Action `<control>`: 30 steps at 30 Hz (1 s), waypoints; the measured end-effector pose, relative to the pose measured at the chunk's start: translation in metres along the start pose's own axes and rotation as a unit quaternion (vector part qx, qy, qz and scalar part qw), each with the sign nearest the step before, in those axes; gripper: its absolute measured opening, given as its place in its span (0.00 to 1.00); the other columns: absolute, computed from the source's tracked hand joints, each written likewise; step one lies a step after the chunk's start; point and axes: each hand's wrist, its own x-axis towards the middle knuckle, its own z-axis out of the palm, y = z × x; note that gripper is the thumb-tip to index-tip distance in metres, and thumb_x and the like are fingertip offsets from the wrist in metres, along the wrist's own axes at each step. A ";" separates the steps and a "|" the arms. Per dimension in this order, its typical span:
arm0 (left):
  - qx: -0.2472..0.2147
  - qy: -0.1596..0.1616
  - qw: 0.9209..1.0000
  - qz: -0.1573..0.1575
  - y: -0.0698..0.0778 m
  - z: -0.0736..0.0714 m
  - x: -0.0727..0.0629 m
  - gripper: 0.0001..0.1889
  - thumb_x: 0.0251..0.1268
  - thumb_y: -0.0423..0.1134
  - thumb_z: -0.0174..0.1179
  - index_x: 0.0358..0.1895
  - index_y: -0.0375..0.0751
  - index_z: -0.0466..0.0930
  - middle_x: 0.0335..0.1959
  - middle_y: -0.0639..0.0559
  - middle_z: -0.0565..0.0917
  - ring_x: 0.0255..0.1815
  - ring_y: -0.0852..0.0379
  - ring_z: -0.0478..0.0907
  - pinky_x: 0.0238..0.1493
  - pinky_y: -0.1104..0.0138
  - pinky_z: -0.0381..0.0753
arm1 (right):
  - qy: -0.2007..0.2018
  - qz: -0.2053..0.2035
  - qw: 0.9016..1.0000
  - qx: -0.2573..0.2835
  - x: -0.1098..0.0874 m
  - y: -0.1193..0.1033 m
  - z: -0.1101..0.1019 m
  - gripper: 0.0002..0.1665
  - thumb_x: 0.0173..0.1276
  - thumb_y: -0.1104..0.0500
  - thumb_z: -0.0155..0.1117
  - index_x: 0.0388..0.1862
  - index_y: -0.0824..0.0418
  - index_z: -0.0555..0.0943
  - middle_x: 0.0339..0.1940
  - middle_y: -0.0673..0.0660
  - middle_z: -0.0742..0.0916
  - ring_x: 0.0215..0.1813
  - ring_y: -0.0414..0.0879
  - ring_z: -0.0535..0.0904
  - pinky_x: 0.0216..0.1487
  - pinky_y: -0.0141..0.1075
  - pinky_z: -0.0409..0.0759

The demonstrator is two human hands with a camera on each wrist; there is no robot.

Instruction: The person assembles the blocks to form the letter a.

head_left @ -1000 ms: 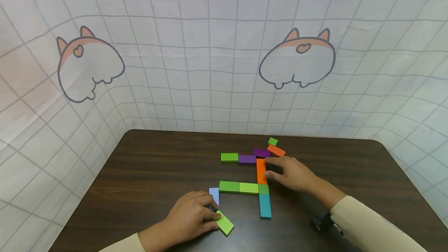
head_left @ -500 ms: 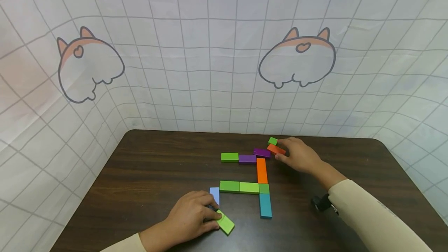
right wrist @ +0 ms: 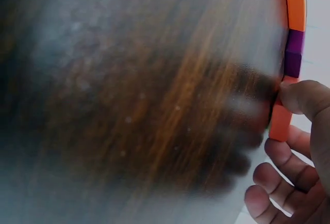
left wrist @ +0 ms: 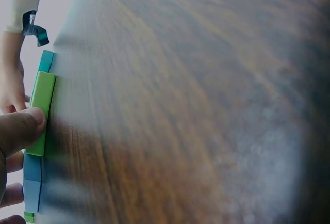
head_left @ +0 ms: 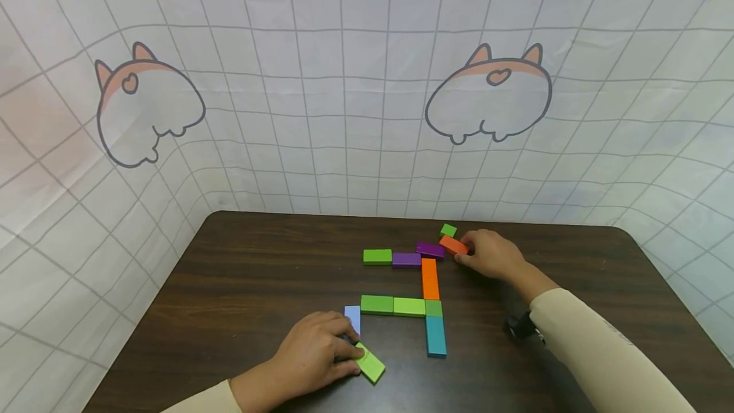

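My left hand holds a lime-green block at the near side of the layout, its thumb on the block's face in the left wrist view. Beside those fingers lies a pale blue block, partly covered by the hand. Far back on the right, my right hand pinches a red-orange block between thumb and fingers. That block's left end meets a dark purple block, and a small green block sits just behind it.
A green block and a purple block form a row at the back. An orange block runs down to a green row, with a teal block below. A white gridded curtain borders the dark table.
My right hand has moved back from beside the long orange block to the red-orange block and now pinches it. The left hand stays on the lime-green block.
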 end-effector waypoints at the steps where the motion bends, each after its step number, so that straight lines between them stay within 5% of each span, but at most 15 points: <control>1: 0.000 0.000 1.000 0.000 0.000 0.000 0.000 0.12 0.51 0.55 0.79 0.38 0.60 0.94 0.40 0.64 0.83 0.44 0.63 0.80 0.45 0.62 0.81 | 0.002 0.003 1.000 0.001 0.000 0.000 0.000 0.25 0.70 0.46 0.70 0.56 0.62 0.84 0.47 0.58 0.87 0.41 0.50 0.79 0.44 0.52 0.82; 11: 0.003 0.001 1.000 -0.006 0.000 -0.001 0.001 0.12 0.50 0.56 0.79 0.37 0.60 0.94 0.39 0.64 0.83 0.43 0.63 0.79 0.44 0.62 0.80 | 0.051 -0.002 0.999 0.006 -0.017 -0.001 -0.012 0.23 0.68 0.47 0.69 0.52 0.62 0.85 0.42 0.56 0.87 0.35 0.47 0.78 0.32 0.44 0.79; 30: 0.008 -0.012 1.000 -0.009 0.001 -0.002 0.001 0.11 0.51 0.53 0.79 0.39 0.61 0.94 0.40 0.64 0.83 0.44 0.63 0.79 0.45 0.62 0.80 | 0.101 -0.101 0.990 0.019 -0.072 -0.036 -0.016 0.19 0.63 0.48 0.76 0.49 0.56 0.87 0.43 0.51 0.86 0.41 0.47 0.77 0.38 0.44 0.81</control>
